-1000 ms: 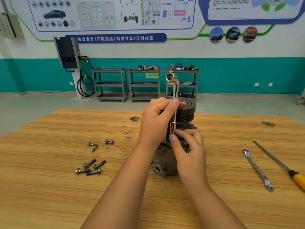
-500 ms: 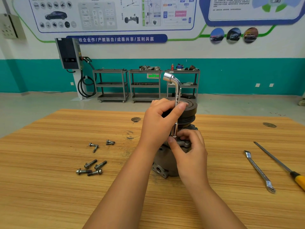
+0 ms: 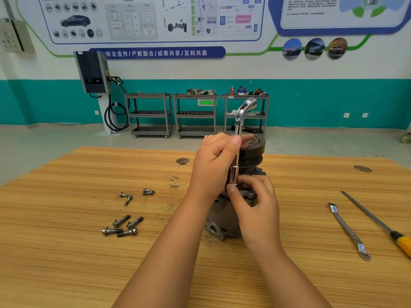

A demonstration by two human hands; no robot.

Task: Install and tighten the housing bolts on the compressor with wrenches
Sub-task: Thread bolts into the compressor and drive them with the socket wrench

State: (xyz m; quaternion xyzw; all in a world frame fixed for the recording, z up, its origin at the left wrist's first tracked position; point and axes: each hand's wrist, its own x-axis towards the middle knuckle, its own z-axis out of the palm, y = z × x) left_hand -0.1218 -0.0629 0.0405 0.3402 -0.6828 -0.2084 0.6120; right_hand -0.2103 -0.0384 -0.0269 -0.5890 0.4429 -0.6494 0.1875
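The grey compressor stands upright on the wooden table, its black pulley on top. A chrome L-shaped socket wrench stands vertically on the housing flange, its bent end up and pointing right. My left hand grips the wrench shaft between thumb and fingers. My right hand pinches the wrench's lower end at the flange; the bolt under it is hidden. Several loose bolts lie to the left, with three more bolts farther back.
A flat spanner and a yellow-handled screwdriver lie on the right of the table. Metal trolleys and a wall charger stand across the floor behind.
The wrench's bent top has swung round from pointing left to pointing right while staying upright. Both hands stay on the wrench at the compressor.
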